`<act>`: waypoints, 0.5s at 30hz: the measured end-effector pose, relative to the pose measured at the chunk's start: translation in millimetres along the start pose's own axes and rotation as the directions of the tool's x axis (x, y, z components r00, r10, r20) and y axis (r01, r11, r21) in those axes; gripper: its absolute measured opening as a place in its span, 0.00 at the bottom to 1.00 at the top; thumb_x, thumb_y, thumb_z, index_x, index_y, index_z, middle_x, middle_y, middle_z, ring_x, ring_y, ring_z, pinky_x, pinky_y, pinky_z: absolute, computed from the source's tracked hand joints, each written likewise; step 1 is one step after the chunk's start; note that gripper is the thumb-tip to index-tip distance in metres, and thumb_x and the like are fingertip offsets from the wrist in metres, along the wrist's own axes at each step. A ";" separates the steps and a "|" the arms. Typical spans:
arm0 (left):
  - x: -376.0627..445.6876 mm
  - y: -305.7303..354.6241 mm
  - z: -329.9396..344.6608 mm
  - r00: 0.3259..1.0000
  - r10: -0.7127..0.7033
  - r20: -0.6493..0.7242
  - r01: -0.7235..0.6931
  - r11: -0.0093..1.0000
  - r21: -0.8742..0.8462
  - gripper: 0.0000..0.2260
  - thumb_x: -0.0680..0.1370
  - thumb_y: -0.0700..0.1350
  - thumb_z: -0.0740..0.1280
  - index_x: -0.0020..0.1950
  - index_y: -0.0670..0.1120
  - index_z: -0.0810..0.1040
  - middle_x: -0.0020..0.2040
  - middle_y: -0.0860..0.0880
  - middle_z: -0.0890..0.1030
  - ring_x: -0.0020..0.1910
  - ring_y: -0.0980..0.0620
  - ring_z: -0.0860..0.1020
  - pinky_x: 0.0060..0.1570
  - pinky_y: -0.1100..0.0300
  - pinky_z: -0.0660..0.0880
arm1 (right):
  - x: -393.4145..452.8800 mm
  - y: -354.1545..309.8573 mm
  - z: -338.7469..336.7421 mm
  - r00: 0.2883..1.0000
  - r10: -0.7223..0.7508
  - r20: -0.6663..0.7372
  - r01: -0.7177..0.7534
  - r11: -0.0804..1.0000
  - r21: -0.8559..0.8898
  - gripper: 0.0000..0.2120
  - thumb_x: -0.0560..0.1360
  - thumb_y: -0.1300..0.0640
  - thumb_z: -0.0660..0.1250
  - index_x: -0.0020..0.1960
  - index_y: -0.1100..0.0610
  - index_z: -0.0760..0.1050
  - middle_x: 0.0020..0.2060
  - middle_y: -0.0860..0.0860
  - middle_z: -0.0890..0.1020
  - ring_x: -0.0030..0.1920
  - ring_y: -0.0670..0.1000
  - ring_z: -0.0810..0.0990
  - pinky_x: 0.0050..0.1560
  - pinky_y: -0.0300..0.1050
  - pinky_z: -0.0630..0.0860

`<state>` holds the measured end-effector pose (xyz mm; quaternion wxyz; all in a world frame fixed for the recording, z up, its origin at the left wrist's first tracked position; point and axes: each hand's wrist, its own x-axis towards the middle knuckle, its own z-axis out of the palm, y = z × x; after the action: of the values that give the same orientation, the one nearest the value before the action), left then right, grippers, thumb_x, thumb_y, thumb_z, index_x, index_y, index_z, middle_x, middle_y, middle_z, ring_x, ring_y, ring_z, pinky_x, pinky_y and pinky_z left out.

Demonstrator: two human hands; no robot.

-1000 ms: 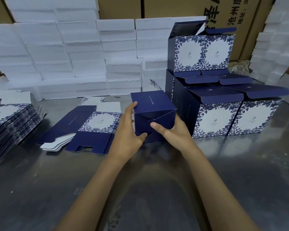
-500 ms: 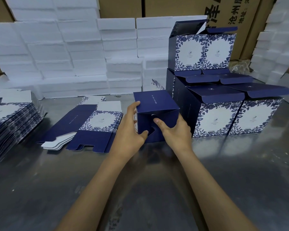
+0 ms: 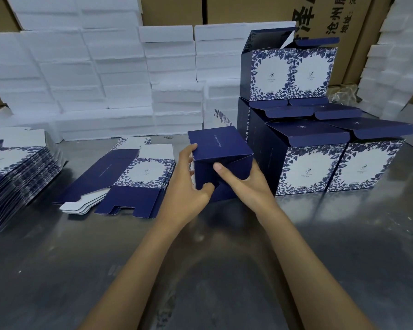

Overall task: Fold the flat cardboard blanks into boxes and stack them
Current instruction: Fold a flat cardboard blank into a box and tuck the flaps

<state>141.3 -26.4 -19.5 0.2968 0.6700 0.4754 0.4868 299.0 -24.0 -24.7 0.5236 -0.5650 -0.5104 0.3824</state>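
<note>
I have the half-folded box (image 3: 221, 160) in both hands at the middle of the frame, its bottom turned toward me and its navy side up. My left hand (image 3: 188, 186) grips its left edge, fingers curled round the upper corner and thumb pressed on the flap facing me. My right hand (image 3: 246, 184) wraps the right side from below, with the thumb lying across the bottom flaps and pushing on them. The box sits just above the metal table (image 3: 224, 270), right next to the stack of finished boxes (image 3: 320, 144) on the right of the frame, which stand in two tiers with lids open. A small pile of flat blanks (image 3: 129, 182) lies left of my hands, and a taller pile (image 3: 14, 179) is at the left edge. White foam blocks (image 3: 93, 75) fill the back.
</note>
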 end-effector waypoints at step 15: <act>2.4 25.4 -8.1 0.984 -0.078 -0.163 -0.010 0.877 -0.481 0.23 0.77 0.49 0.61 0.73 0.55 0.65 0.60 0.44 0.79 0.59 0.47 0.80 0.58 0.49 0.77 | 14.2 -4.8 -12.6 0.999 -0.019 -0.027 0.029 0.912 0.408 0.27 0.64 0.58 0.65 0.62 0.44 0.80 0.53 0.43 0.86 0.50 0.43 0.83 0.46 0.33 0.77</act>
<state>142.8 -34.1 6.1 0.4183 0.5211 0.3762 0.6418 313.0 -13.0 -16.6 0.6405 -0.4411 -0.4201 0.4677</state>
